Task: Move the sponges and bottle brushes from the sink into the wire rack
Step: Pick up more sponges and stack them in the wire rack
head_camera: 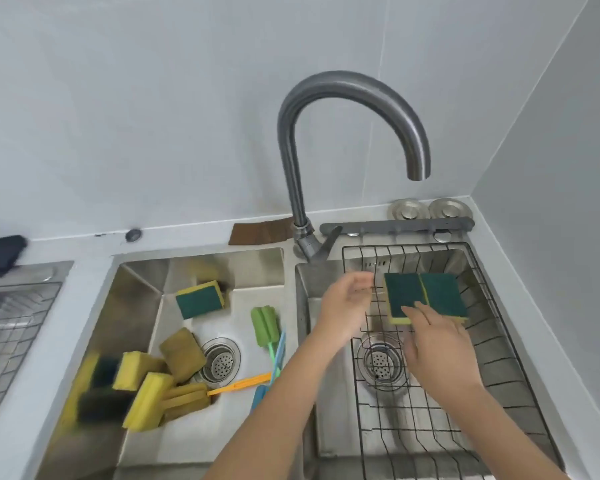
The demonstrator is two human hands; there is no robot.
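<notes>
Two yellow sponges with green scrub pads [426, 296] lie side by side at the far end of the wire rack [499, 362], which sits in the right basin. My right hand [437, 348] hovers just in front of them, fingers spread, fingertips at their near edge. My left hand [347, 306] is to their left with its fingers apart and nothing in it. In the left sink [142, 292] lie several more sponges [146, 386], one green-topped sponge [200, 299], a green bottle brush [265, 327], an orange brush handle [239, 384] and a blue brush [262, 393].
A curved steel faucet [326, 140] rises between the basins, its spout above the rack. A grey rail [395, 225] and two round metal plugs [426, 209] lie behind the rack. A drainboard [11, 327] is at the left, with a dark cloth [0, 251] behind it.
</notes>
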